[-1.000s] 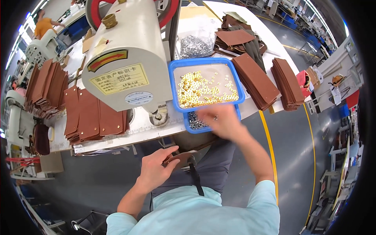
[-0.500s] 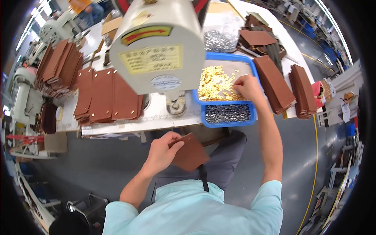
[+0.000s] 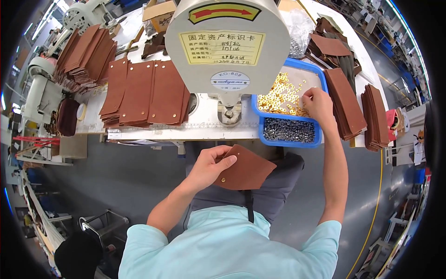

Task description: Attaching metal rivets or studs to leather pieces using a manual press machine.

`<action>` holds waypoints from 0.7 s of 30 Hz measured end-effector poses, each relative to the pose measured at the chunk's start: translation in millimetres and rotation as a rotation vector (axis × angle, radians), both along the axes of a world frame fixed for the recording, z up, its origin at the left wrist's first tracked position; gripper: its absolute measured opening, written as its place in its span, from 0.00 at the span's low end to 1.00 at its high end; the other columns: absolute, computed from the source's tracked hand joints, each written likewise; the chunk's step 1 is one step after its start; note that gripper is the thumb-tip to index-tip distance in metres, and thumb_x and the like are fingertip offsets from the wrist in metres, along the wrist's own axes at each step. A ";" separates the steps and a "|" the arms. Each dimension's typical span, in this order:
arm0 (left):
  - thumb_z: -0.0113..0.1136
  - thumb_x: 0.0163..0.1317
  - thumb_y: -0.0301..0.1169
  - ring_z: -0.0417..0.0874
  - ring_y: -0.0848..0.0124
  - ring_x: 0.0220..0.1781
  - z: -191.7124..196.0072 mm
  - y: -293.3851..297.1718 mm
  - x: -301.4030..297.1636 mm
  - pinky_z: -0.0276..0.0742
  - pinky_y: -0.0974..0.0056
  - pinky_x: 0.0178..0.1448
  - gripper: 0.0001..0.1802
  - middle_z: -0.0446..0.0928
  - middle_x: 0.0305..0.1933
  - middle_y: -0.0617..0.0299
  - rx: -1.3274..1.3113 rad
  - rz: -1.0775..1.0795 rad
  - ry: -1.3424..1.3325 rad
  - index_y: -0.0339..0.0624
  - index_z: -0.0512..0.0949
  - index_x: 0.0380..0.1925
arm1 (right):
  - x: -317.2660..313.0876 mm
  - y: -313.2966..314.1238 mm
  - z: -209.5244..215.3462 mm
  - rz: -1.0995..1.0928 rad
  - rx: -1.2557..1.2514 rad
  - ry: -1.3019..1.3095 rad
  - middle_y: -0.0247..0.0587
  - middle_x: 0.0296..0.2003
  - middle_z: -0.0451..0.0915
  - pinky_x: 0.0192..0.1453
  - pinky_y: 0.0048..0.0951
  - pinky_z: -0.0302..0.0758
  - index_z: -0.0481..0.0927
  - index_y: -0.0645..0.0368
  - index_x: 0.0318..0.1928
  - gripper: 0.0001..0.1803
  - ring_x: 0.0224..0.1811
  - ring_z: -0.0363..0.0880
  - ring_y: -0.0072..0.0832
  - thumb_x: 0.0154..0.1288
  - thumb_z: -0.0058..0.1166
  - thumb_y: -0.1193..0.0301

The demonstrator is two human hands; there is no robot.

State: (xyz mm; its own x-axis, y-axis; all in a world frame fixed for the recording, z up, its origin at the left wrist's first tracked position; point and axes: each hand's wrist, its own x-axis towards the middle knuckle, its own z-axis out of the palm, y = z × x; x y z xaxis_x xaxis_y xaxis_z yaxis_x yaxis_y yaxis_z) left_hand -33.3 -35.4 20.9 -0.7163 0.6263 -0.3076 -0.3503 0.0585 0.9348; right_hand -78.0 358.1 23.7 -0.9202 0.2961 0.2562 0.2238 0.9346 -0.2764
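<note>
While the left hand (image 3: pixel 211 165) pinches a brown leather piece (image 3: pixel 246 173) by its left edge, thumb on top and fingers beneath, that piece is held over the lap, off the tabletop (image 3: pixel 186 128) and just in front of its near edge. One small metal rivet shows near the piece's lower left corner. Right hand (image 3: pixel 318 103) rests in the blue tray (image 3: pixel 258 110) at the tabletop's near right edge, fingertips drawn together over the gold eyelets (image 3: pixel 281 95); whether one is pinched cannot be told. Dark grey rivets (image 3: pixel 289 130) fill the tray's near compartment. A cream press machine (image 3: pixel 227 46) stands just left of the tray. Stacked brown leather panels (image 3: pixel 144 93) lie left of the machine, further stacks (image 3: pixel 346 107) right of the tray.
</note>
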 end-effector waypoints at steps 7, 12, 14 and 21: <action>0.61 0.75 0.31 0.85 0.79 0.43 3.8 -1.5 5.5 0.82 0.70 0.49 0.16 0.87 0.44 0.61 0.087 0.118 -0.148 0.30 0.83 0.55 | 56.1 -67.6 36.1 0.080 -0.732 0.387 0.38 0.36 0.89 0.42 0.24 0.81 0.86 0.66 0.37 0.04 0.35 0.85 0.19 0.63 0.63 0.78; 0.62 0.75 0.32 0.84 0.79 0.43 15.8 8.2 12.9 0.82 0.71 0.47 0.17 0.87 0.45 0.62 0.070 0.086 -0.161 0.31 0.83 0.56 | 116.2 -157.4 47.8 0.433 -0.794 0.139 0.40 0.34 0.85 0.37 0.28 0.83 0.86 0.60 0.36 0.09 0.33 0.85 0.28 0.56 0.72 0.79; 0.62 0.75 0.32 0.83 0.80 0.43 14.9 11.6 15.7 0.81 0.71 0.48 0.16 0.87 0.46 0.63 0.114 0.053 -0.146 0.33 0.84 0.56 | 123.5 -167.2 33.3 0.513 -0.683 0.175 0.42 0.36 0.85 0.34 0.29 0.82 0.86 0.60 0.37 0.10 0.30 0.84 0.32 0.56 0.73 0.79; 0.62 0.75 0.32 0.82 0.80 0.45 15.8 15.2 20.7 0.80 0.71 0.49 0.16 0.87 0.46 0.64 0.140 -0.007 -0.140 0.36 0.85 0.56 | 130.8 -175.9 33.3 0.477 -0.720 0.129 0.40 0.35 0.84 0.34 0.31 0.80 0.88 0.59 0.39 0.10 0.32 0.84 0.34 0.56 0.71 0.80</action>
State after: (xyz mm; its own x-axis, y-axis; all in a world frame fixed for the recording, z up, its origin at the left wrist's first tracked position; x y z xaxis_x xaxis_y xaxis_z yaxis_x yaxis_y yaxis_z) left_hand -12.6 -20.2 36.7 -0.6681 0.6747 -0.3138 -0.4779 -0.0658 0.8759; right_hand 52.8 182.3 57.0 -0.9640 0.0165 0.2654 -0.2204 0.5088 -0.8322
